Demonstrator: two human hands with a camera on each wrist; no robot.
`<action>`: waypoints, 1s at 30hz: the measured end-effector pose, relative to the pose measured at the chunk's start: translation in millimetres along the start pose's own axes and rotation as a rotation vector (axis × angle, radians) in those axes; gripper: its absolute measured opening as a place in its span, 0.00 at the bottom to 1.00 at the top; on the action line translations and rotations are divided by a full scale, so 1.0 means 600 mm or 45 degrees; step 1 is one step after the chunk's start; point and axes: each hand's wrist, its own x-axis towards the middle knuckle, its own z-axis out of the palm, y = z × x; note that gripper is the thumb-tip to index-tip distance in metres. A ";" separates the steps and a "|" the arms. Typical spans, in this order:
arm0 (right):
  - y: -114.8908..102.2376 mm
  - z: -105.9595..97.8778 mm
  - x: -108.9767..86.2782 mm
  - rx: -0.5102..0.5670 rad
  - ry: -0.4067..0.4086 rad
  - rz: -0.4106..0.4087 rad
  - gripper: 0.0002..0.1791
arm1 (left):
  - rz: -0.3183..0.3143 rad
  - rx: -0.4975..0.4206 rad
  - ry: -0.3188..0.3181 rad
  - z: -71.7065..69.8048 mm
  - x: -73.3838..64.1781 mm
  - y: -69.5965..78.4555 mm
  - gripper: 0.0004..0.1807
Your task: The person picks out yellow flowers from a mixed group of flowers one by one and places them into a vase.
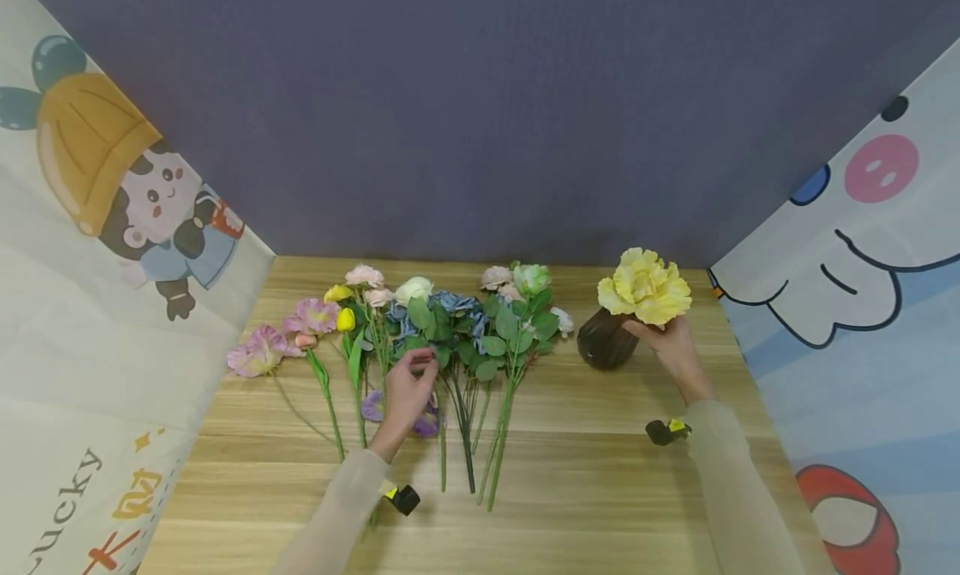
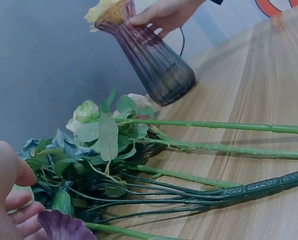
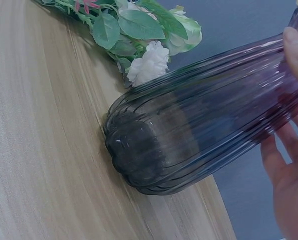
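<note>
My right hand (image 1: 671, 350) grips the neck of a ribbed glass vase (image 1: 606, 342), purple above and dark grey below. The vase leans; in the right wrist view its base (image 3: 139, 150) is at the tabletop. A large yellow flower (image 1: 647, 287) fills the vase mouth. Over the middle of the flower row, my left hand (image 1: 408, 387) has loosely bent fingers, with no clear hold on any stem. A purple flower (image 2: 64, 226) is close by its fingertips in the left wrist view, and blue flowers (image 1: 453, 302) with green leaves lie just beyond.
Pink-purple flowers (image 1: 262, 352), yellow tulips (image 1: 346, 319), a white rose (image 1: 414, 289) and a pale green rose (image 1: 531, 278) lie in a row, stems toward me. The wooden table (image 1: 570, 492) meets a dark back wall (image 1: 480, 142), with printed cloths at both sides.
</note>
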 end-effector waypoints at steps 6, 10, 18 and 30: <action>0.000 0.002 0.001 0.010 0.007 -0.001 0.39 | -0.083 -0.007 0.017 0.000 0.003 -0.001 0.17; -0.002 0.002 0.001 0.026 0.006 0.001 0.39 | -0.110 -0.005 0.020 -0.002 0.005 -0.003 0.19; -0.002 0.002 0.000 0.019 0.003 0.031 0.39 | -0.175 -0.029 0.035 -0.003 0.004 -0.005 0.21; 0.002 0.002 0.001 0.052 0.003 0.029 0.37 | -0.356 -0.200 0.009 -0.006 0.007 -0.009 0.26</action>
